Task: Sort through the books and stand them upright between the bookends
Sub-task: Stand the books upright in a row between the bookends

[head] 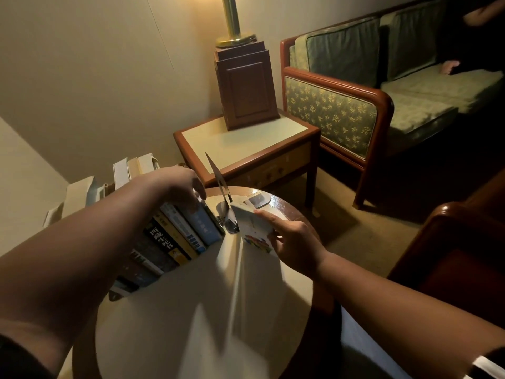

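Observation:
A row of books (175, 236) stands spine-out on the round table (191, 318), leaning left. My left hand (177, 184) rests on top of the row's right end, fingers curled over the blue book (203, 227). A metal bookend (222, 192) stands just right of that book, tilted. My right hand (292, 242) grips a white book with a colourful cover (252, 231), held on the table right beside the bookend's base. The row's left end is hidden behind my left forearm.
A square side table (246, 140) with a wooden lamp base (246, 88) stands behind the round table. A green sofa (369, 86) is at the right, with another person's hand (451, 66) on it. A dark armchair (459, 255) is near right.

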